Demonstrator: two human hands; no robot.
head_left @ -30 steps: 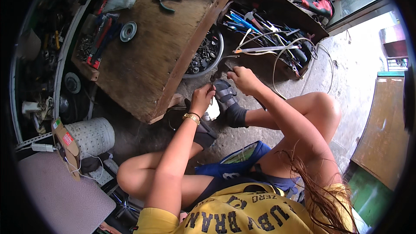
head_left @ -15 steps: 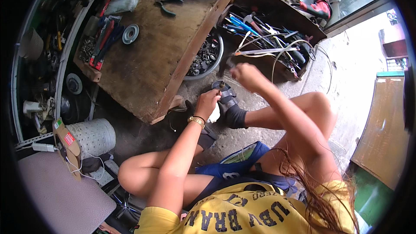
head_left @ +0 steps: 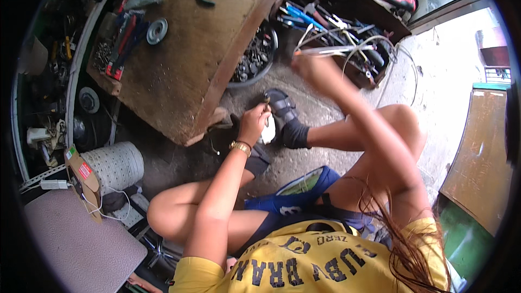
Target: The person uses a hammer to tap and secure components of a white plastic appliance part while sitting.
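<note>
Head view: near the frame's centre the left hand (head_left: pixel 254 123) pinches a small metal piece (head_left: pixel 267 99), long axis roughly up-frame, while the right hand (head_left: pixel 315 70), grip too blurred to tell, is farther up and right.

My left forearm (head_left: pixel 221 190) slants forward and inward above my left thigh (head_left: pixel 241 225), and my left hand (head_left: pixel 253 122) is curled into a pinch. My right arm (head_left: pixel 374 125), bent at the elbow, extends inside my right knee (head_left: pixel 410 125); my right hand (head_left: pixel 315 69) is farther forward, too blurred to show its pose.
</note>
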